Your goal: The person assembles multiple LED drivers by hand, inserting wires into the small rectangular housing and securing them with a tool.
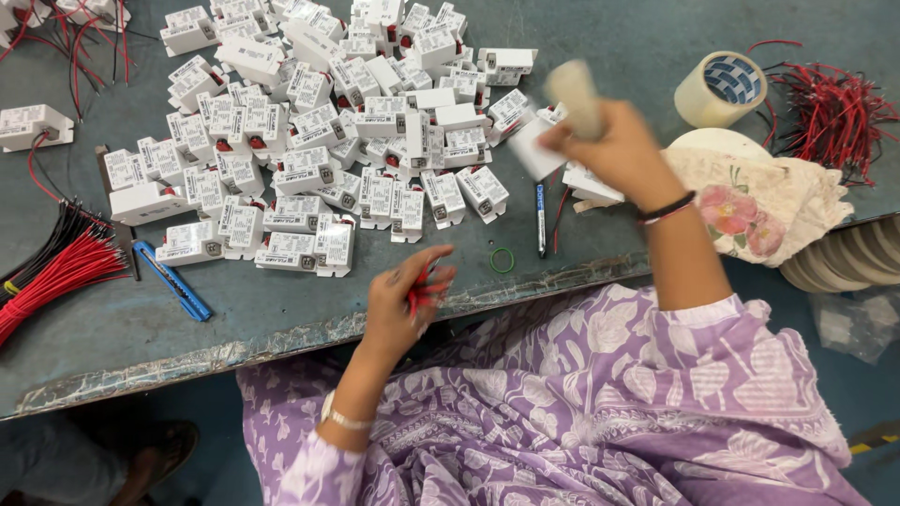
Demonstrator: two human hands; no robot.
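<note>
My left hand point(405, 298) hovers over the table's front edge, fingers closed on a small bunch of red wires point(419, 290). My right hand point(614, 150) is raised above the table at the right, gripping a white box-shaped module point(534, 148); a blurred pale cylindrical thing point(575, 96) sticks up from the fist. A large heap of white rectangular modules point(319, 131) with red parts covers the table's middle and far side. Just beyond my left hand lie a green rubber ring point(502, 260) and a thin pen point(541, 217).
The worn grey-green table point(281, 314) has a chipped front edge. A bundle of red and black wires point(52, 267) lies left, a blue cutter point(172, 281) beside it. A tape roll point(720, 88), loose red wires point(830, 108) and a flowered cloth point(759, 201) sit right.
</note>
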